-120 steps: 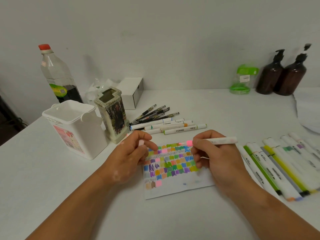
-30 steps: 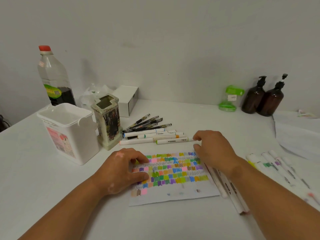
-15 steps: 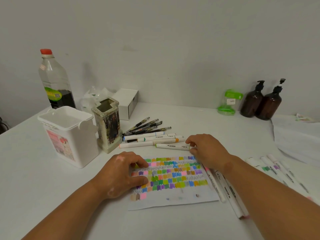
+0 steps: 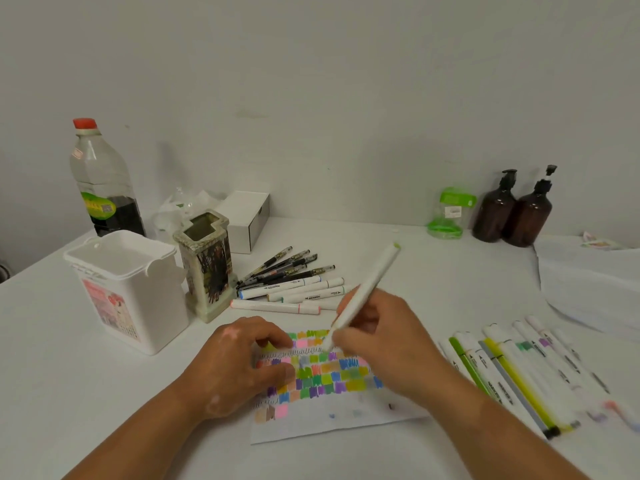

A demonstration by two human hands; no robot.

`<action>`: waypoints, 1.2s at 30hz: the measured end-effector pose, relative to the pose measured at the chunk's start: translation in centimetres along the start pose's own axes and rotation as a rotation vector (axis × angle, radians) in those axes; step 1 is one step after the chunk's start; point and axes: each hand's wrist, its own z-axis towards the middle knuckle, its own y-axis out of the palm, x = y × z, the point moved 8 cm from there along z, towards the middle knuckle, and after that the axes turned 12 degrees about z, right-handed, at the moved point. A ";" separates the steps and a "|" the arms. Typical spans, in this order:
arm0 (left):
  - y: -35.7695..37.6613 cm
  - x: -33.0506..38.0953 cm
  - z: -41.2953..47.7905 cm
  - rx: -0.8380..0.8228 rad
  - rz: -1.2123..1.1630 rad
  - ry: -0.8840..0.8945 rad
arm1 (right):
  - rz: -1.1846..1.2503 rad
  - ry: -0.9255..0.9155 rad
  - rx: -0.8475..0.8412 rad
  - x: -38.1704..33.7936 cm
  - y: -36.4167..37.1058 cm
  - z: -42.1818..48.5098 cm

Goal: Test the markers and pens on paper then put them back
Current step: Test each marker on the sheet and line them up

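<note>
Right hand (image 4: pixel 377 344): fingers curled round a white marker (image 4: pixel 369 289), gripped low on the barrel. The barrel slants up and away, and its far end is green. The lower end reaches the paper (image 4: pixel 329 422) near the top rows of swatches; blur and the fingers hide the tip, so I cannot tell whether it touches.

Left hand (image 4: pixel 239 362): holds nothing, fingertips pressing on the paper's left part and covering several swatches.

The paper lies flat on the bench (image 4: pixel 69 393), filled with small colour blocks and lines of black scribble. The right-hand swatches are hidden under the right hand.

A row of markers (image 4: pixel 519 372) lies just right of the paper. Its far-right ends are smeared by blur and cannot be counted.

Behind the paper are loose white markers (image 4: pixel 291 294) and black gel pens (image 4: pixel 287 265). Beside them stands a ceramic pen holder (image 4: pixel 207 265), with a white tub (image 4: pixel 128 289) to its left.

Writing: the marker barrels carry black print, too small to read. The tub's pink label and the green label on the red-capped bottle (image 4: pixel 104 181) are illegible. A green-lidded clear jar (image 4: pixel 448 213) has a small white sticker, also unreadable.

Two brown pump bottles (image 4: pixel 512 209) stand by the wall, one overlapping the other.
</note>
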 end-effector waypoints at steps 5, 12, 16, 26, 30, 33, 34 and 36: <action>-0.4 1.2 -0.7 0.025 -0.179 0.051 | 0.242 0.057 0.007 2.3 2.0 -1.3; -0.4 3.1 -1.1 0.001 -0.275 0.121 | 0.257 0.021 -0.035 3.0 2.5 -1.5; -0.2 2.9 -1.1 -0.020 -0.277 0.098 | 0.305 -0.049 0.003 2.6 1.3 -1.5; -0.1 5.8 -1.8 -0.014 -0.146 0.285 | 0.341 -0.058 -0.054 2.7 2.5 -1.7; 0.1 5.7 -1.6 -0.034 -0.109 0.289 | 0.339 -0.041 -0.064 2.8 2.7 -1.8; 0.0 5.4 -1.6 -0.049 -0.136 0.289 | 0.327 -0.055 -0.012 2.4 2.2 -1.9; 0.0 4.8 -1.5 -0.047 -0.136 0.259 | 0.356 -0.053 0.034 2.5 1.7 -1.9; -0.3 3.1 -1.2 -0.006 -0.064 0.178 | 0.445 -0.015 0.118 2.7 0.9 -1.9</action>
